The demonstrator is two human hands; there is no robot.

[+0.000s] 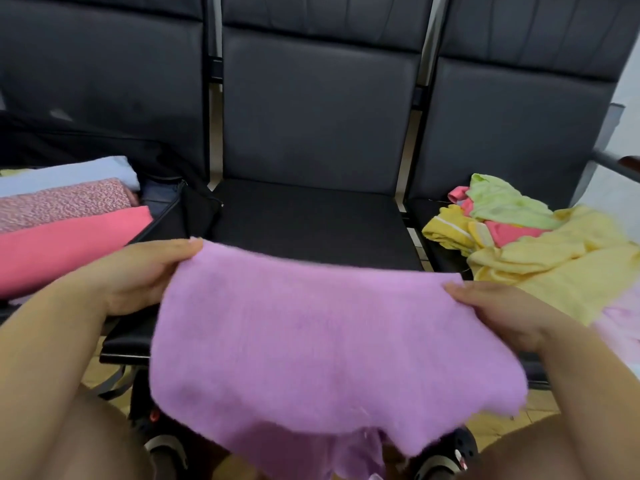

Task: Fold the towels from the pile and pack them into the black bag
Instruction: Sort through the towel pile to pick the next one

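Observation:
A purple towel [322, 344] hangs spread in front of me, over the front edge of the middle black seat [311, 223]. My left hand [138, 275] grips its upper left corner and my right hand [502, 310] grips its upper right corner. The open black bag [187, 216] stands on the left seat and holds folded towels: a coral pink one [65, 244], a speckled pink one [62, 202] and a pale blue one [69, 174]. The pile of unfolded towels [540, 244], yellow, green and pink, lies on the right seat.
Three black padded seats with tall backrests [318, 105] fill the view ahead. A metal armrest [616, 164] sticks out at the far right. My knees and dark shoes [446, 455] show at the bottom, above a tan tiled floor.

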